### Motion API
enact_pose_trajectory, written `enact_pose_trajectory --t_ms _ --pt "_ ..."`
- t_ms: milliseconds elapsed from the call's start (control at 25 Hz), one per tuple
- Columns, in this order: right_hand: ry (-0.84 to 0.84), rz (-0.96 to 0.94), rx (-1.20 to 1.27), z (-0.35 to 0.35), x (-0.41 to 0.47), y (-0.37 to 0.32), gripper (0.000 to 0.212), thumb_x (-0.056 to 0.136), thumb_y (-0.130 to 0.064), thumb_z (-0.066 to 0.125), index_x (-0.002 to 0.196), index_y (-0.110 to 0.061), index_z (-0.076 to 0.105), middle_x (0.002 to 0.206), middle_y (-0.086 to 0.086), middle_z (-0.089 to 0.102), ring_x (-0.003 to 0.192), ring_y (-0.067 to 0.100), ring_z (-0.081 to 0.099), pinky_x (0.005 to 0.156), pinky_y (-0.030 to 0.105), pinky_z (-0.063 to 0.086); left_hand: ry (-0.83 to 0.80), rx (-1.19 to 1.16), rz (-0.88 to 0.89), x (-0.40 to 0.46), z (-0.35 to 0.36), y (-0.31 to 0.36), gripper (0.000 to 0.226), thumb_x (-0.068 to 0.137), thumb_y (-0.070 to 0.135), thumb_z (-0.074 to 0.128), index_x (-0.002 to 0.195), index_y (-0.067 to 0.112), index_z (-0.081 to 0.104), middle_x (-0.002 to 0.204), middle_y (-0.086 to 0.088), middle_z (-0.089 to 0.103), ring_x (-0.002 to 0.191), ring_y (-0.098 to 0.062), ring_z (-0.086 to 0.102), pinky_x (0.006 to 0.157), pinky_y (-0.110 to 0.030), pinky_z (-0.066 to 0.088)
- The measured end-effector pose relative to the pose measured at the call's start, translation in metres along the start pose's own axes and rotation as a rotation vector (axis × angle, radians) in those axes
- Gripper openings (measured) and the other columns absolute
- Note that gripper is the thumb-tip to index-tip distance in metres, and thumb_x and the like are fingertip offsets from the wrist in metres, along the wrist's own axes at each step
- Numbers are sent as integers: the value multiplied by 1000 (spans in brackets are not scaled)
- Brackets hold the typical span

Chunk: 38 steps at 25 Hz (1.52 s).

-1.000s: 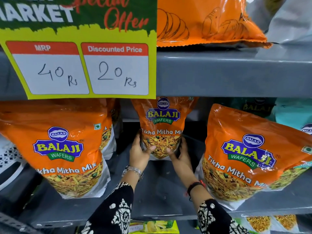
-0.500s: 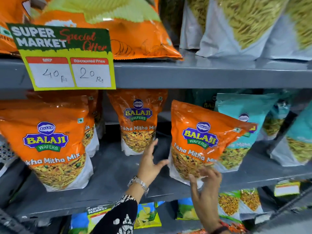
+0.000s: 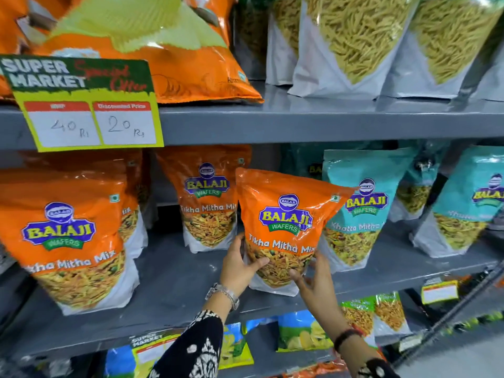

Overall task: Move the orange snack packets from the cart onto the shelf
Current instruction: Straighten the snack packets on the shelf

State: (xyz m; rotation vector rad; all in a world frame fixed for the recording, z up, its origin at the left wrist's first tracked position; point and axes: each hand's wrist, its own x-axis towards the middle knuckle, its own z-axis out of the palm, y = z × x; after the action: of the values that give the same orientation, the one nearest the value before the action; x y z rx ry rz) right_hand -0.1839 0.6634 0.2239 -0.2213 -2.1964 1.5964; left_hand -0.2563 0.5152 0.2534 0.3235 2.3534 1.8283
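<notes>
An orange Balaji Tikha Mitha Mix packet [image 3: 286, 214] stands upright on the grey middle shelf [image 3: 177, 282], near its front edge. My left hand [image 3: 240, 266] grips its lower left side and my right hand [image 3: 313, 279] cups its lower right corner. Another orange packet [image 3: 208, 197] stands further back on the same shelf, just to the left. At the far left a large orange packet [image 3: 68, 236] stands in front of more orange packets [image 3: 133, 214]. The cart is out of view.
Teal Khatta Mitha packets [image 3: 362, 203] stand right of the held packet. A price sign [image 3: 81, 105] hangs from the upper shelf [image 3: 327, 124], which carries orange chip bags and white sev packets [image 3: 351, 42]. Below are small green and blue snack packs [image 3: 300, 334].
Both hands left the rear orange packet, moved right and took hold of the front orange packet. The camera pulled back and turned right, showing more of the shelves.
</notes>
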Motion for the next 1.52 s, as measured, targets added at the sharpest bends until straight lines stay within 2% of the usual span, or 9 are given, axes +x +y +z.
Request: enact_pose_trajectory --t_ms 320,560,640,800,960,1200,1320,1400,1520 --pt "-226 -22 84 79 10 -19 55 79 -9 64 121 -25 32 123 3 40 117 16 42 87 32 47 258 -41 -37 -22 -82 -30 71 64 14 77 124 19 40 131 -11 49 118 -25 47 101 -48 43" --pt "-299 67 89 90 17 -15 79 61 -44 70 127 -26 30 133 6 40 122 16 40 92 36 42 190 39 -84 -25 -103 -48 84 41 48 74 115 40 35 124 2 44 125 -21 38 105 -50 38" --pt "-384 115 86 89 21 -11 88 54 -52 67 129 -29 28 132 -1 42 125 15 37 97 37 39 140 56 -68 -26 -102 -49 84 47 40 78 118 35 34 121 5 45 123 -19 40 102 -40 38" --pt "-447 110 63 92 23 -8 66 64 -38 71 120 -36 35 124 -7 51 124 15 43 98 34 40 173 21 -57 -23 -95 -54 74 63 8 77 124 19 36 114 2 48 110 -15 45 90 -29 37" --pt "-462 99 74 90 30 -8 64 74 -27 70 127 -30 34 129 -5 51 124 13 44 97 31 38 205 6 -63 -22 -93 -58 73 55 23 77 114 31 36 115 0 51 110 -17 47 90 -33 40" --pt "-349 52 212 76 37 -41 91 56 -58 71 132 -29 31 138 -5 45 126 9 43 104 37 41 184 19 -66 -22 -93 -58 73 67 6 74 127 17 34 123 -7 51 116 -22 46 90 -31 38" --pt "-132 -92 377 57 69 -88 44 78 -41 59 117 -25 48 116 -10 58 103 -7 57 84 14 49 177 48 -77 -22 -93 -56 77 67 14 75 130 15 30 130 -11 51 121 -27 46 97 -37 39" --pt "-5 -117 307 48 88 -117 8 87 -22 51 94 -21 57 95 -4 64 82 -1 63 76 23 49 166 58 -84 -23 -93 -53 89 58 33 80 130 14 30 127 -9 53 118 -28 49 94 -36 41" --pt "37 -126 180 43 104 -143 18 86 -19 55 68 -18 58 85 12 65 71 17 61 73 34 51 194 68 -87 -23 -91 -52 81 63 24 78 128 12 32 128 -12 54 118 -31 50 89 -31 38"
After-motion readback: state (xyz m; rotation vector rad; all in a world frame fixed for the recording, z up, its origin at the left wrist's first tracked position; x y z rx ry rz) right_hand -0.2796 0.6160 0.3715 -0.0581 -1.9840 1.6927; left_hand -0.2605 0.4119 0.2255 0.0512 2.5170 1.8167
